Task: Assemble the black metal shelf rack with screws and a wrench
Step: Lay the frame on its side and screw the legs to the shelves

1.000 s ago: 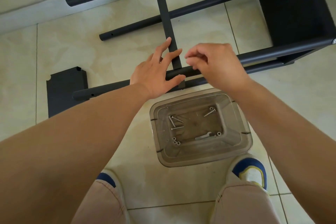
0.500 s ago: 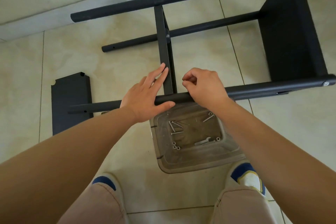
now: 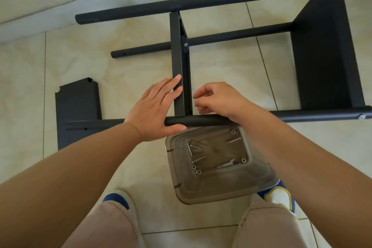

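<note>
Pinching something tiny, my right hand (image 3: 216, 99) curls beside the middle shelf panel (image 3: 178, 62); whether it's a screw, I can't tell. My left hand (image 3: 156, 110) lies flat, bracing panel and front tube (image 3: 203, 121). Fastening this joint seems underway; next, the wrench (image 3: 226, 165) waits in the clear tub (image 3: 221, 195) below the tube.
</note>
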